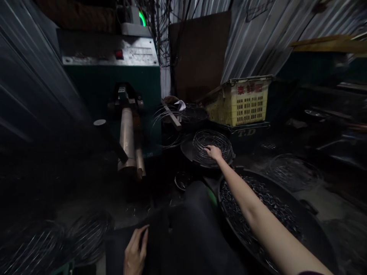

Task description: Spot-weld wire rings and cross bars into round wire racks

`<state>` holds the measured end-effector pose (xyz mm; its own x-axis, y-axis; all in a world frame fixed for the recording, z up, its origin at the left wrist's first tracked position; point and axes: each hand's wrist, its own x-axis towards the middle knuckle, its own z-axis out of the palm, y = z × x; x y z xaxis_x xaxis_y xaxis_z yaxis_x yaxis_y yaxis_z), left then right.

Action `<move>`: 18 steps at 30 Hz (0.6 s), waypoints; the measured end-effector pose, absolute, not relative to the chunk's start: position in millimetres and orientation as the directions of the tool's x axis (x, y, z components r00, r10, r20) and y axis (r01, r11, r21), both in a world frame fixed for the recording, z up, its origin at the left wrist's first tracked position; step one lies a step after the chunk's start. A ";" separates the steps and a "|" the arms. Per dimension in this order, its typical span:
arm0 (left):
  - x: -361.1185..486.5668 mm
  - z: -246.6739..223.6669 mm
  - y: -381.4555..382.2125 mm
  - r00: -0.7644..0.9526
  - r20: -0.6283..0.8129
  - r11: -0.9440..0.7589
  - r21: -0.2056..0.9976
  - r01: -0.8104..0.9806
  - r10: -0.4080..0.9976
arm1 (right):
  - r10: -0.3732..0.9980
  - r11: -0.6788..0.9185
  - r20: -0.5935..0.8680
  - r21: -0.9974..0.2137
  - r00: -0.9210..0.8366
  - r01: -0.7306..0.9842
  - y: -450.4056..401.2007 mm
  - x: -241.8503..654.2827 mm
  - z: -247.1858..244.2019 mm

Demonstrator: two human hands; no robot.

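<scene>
My right hand [213,152] reaches out over a round dark pan [187,151]. Its fingers are closed at a loose coil of thin wire [212,139] that lies in the pan. The fingertips are partly hidden, so how many strands they grip cannot be made out. Low in the view, my left hand [135,250] is above my dark-clothed lap [169,236]. Its fingers are bent, a dark gap shows between thumb and fingers, and I see nothing held. Beneath my right forearm is a large black basin [315,233] with many small dark metal pieces [275,206] in it.
A green machine [146,88] with a thick metal arm [127,133] stands at left front. Behind the pan is a yellow crate [249,101]. More wire coils lie on the floor at lower left [88,236] and at right [292,172]. Corrugated metal walls stand behind.
</scene>
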<state>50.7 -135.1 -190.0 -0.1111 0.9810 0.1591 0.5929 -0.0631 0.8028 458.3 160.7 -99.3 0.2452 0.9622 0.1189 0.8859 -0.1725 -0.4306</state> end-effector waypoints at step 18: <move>50.5 -172.4 -140.0 -0.209 0.111 0.021 0.838 0.545 0.972 | 0.792 0.255 0.417 -0.889 0.446 0.379 32.8 498.5 20.6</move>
